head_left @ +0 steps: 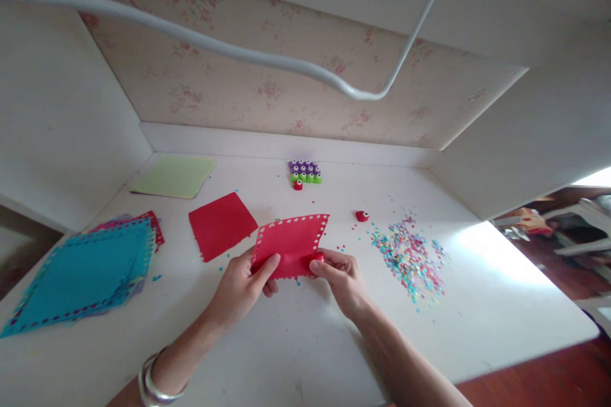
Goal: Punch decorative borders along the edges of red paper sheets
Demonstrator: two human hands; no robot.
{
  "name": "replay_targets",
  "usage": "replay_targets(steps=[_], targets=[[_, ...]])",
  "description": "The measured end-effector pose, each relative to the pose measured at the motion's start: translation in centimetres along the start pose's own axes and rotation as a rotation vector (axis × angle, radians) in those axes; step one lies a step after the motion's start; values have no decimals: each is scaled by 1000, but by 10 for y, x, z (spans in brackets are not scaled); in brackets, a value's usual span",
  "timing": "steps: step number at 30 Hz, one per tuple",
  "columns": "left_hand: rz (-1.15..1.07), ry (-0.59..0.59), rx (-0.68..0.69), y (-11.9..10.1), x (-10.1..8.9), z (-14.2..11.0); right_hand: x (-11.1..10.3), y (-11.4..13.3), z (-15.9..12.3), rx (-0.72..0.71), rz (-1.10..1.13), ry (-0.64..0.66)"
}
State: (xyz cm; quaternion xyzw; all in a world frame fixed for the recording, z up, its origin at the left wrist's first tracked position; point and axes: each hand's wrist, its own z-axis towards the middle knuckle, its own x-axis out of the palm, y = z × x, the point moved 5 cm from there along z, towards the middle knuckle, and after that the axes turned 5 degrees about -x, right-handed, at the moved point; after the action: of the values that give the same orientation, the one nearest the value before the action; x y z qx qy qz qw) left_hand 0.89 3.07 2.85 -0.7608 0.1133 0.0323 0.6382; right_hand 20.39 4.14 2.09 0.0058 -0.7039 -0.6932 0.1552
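A red paper square (291, 243) with punched holes along its edges is held just above the white table (305, 343). My left hand (243, 286) pinches its near left edge, thumb on top. My right hand (341, 276) is closed around a small red paper punch (317, 259) that sits on the sheet's near right edge. A second red punch (361, 215) lies alone on the table to the right.
A plain red sheet (221, 224) lies left of centre. A stack of punched sheets with a blue one on top (88, 270) is at the left, a pale green sheet (174, 175) behind. Small purple and green punches (304, 172) stand at the back. Confetti (410, 259) is scattered at the right.
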Motion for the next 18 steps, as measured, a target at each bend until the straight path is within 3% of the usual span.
replay_targets(steps=[11,18], targets=[[15,-49,12,-3,-5,1,-4,-11,3,82,59,-9],[13,-50,22,-3,-7,2,-6,-5,3,90,53,34]])
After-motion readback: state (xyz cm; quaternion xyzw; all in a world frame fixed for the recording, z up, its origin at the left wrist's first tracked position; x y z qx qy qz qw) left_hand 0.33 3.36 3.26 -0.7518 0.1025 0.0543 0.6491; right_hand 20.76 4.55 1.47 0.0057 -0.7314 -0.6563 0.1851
